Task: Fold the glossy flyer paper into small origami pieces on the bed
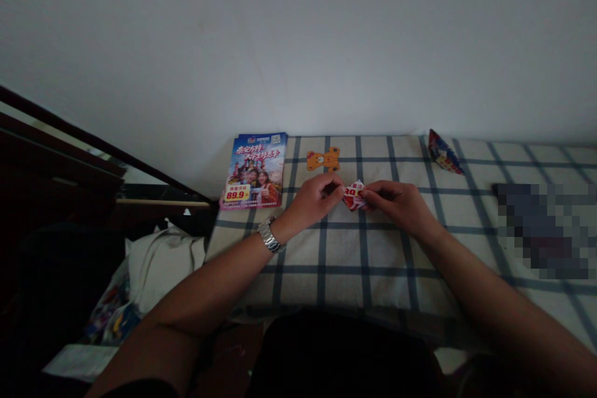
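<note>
A small folded piece of red-and-white printed paper (353, 194) sits between my two hands over the checked cloth (364, 249). My left hand (316, 198), with a metal watch (270, 236) on its wrist, pinches the paper's left edge. Fingers of my right hand (397, 201) are closed on its right edge. Both hands rest low on the cloth, near the middle of the surface.
A colourful flyer (254, 169) lies at the cloth's far left corner. An orange bear-shaped cutout (323, 159) lies just beyond my hands. A folded paper shape (444, 153) stands at the back right. A blurred dark patch (543, 230) lies at right. Bags and clutter (153, 261) fill the floor at left.
</note>
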### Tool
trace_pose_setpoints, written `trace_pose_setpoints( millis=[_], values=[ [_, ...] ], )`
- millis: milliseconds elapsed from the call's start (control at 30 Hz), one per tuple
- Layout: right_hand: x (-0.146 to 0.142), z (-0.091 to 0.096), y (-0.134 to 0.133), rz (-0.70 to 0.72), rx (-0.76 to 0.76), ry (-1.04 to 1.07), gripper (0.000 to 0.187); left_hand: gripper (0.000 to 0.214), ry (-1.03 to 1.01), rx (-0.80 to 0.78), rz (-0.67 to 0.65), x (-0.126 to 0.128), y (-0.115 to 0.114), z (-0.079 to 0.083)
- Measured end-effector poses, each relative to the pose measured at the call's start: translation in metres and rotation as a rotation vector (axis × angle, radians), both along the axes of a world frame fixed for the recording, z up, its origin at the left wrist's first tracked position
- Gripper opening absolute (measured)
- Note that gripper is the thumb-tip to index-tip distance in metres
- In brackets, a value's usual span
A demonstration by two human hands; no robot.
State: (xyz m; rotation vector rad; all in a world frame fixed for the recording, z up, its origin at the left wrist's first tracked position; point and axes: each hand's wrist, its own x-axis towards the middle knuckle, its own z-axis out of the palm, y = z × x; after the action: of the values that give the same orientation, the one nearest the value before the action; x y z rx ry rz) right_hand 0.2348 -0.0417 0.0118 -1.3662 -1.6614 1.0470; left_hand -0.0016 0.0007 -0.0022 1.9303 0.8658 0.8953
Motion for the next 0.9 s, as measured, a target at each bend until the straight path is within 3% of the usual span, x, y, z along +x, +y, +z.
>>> trace_pose_setpoints(
  millis=[500,900],
  values=[
    [-0.0003,-0.0087,-0.0012,0.109,-0.002,-0.050,0.037,0.028,-0.008,0.034,-0.018,0.0030,-0.0017,0.0011],
    [-0.0042,-0.0034,-0.0045,0.138,0.060,-0.160,0.030,0.029,0.045,-0.019,-0.026,0.0031,-0.0049,0.0007]
  ],
)
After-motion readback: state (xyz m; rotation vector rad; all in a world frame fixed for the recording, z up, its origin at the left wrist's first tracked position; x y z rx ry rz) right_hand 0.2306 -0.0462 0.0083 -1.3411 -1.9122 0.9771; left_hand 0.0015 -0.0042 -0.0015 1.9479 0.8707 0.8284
